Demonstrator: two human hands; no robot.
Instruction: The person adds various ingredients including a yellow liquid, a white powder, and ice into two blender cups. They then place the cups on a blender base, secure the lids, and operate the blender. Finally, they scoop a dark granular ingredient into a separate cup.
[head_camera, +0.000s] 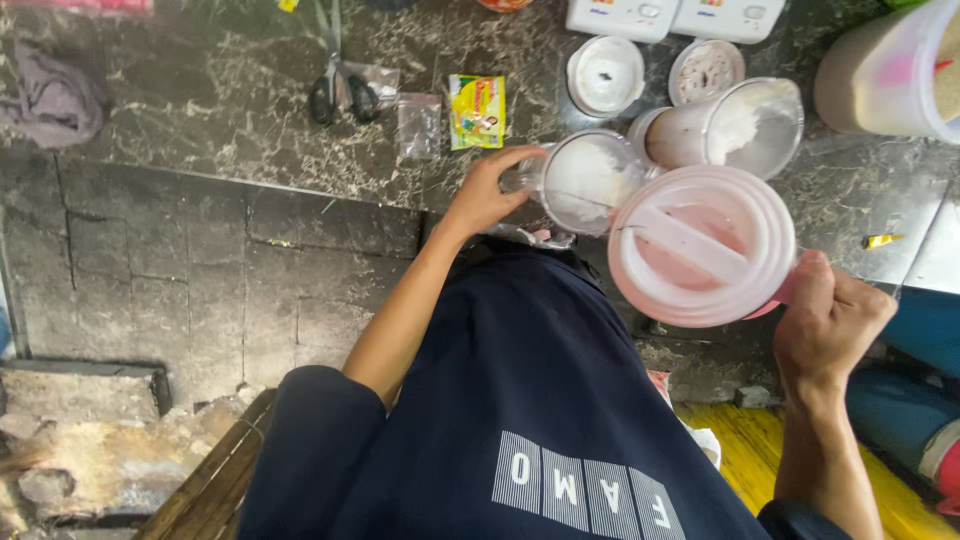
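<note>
Two hands at the counter's (250, 110) near edge, one on a clear cup and one on a pink jug.

The left hand (485, 195) has its grip closed around a clear plastic cup (585, 180) with white contents, held right at the counter's front edge. The right hand (830, 320) has its grip clamped on the handle of a pink jug (700, 245), which hangs out past the edge, its rim touching or overlapping the cup's. A tilted clear container (735, 125) crowds in just behind both. Farther back stand two small white bowls (605, 75). To the left the marble surface opens up, with only scissors (335, 90), a small clear bag (418, 125) and a yellow sachet (477, 110) lying well apart from the cup.
</note>
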